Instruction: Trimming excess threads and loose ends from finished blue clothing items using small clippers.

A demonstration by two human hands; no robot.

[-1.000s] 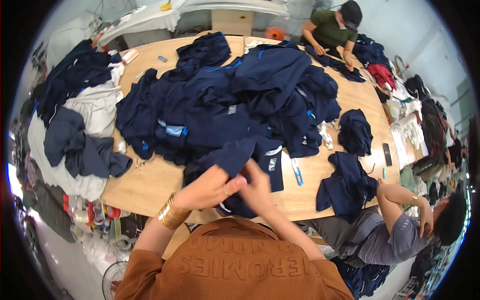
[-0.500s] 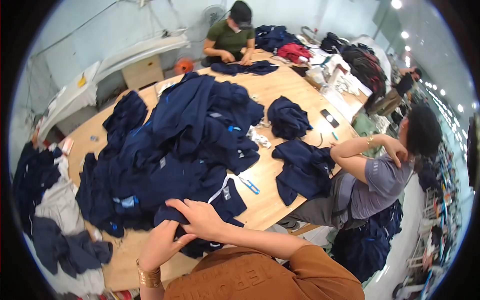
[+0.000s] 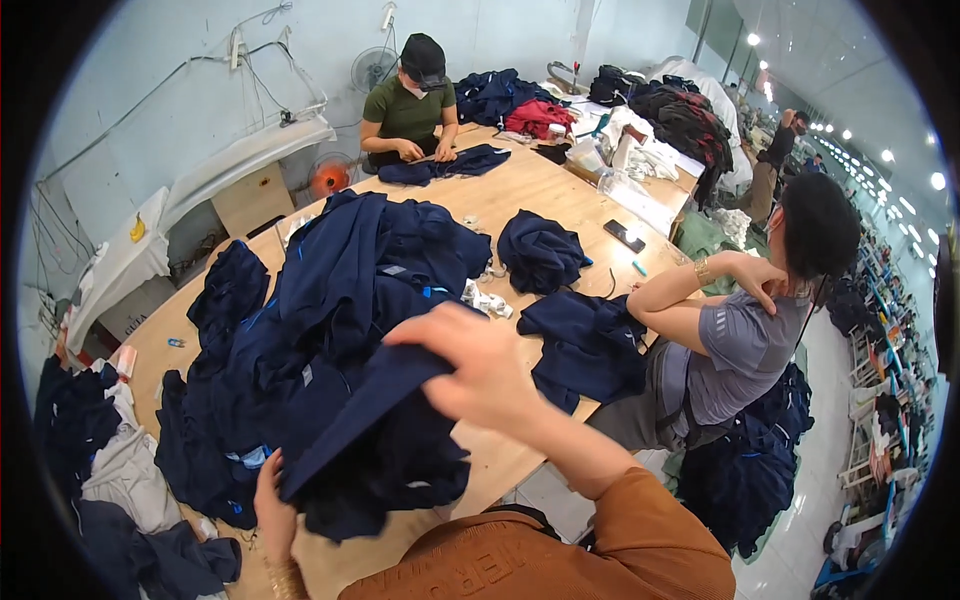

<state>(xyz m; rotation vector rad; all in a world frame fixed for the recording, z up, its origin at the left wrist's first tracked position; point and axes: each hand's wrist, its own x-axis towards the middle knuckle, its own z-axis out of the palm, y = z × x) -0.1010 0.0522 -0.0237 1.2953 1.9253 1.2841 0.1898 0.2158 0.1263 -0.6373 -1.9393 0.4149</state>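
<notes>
Both hands grip a navy garment [image 3: 370, 450] at lower centre: right hand [image 3: 480, 370] pinching, left hand [image 3: 272, 505] seemingly clutching underneath.

Navy blue fabric garment [image 3: 385, 450] in my hands, plain. Navy garment heap [image 3: 330, 300] with light-blue trim. Pale wooden plywood table [image 3: 540, 195]. My rust-orange sleeve [image 3: 650, 530]. Red garment bundle [image 3: 538, 117] at far end.
</notes>
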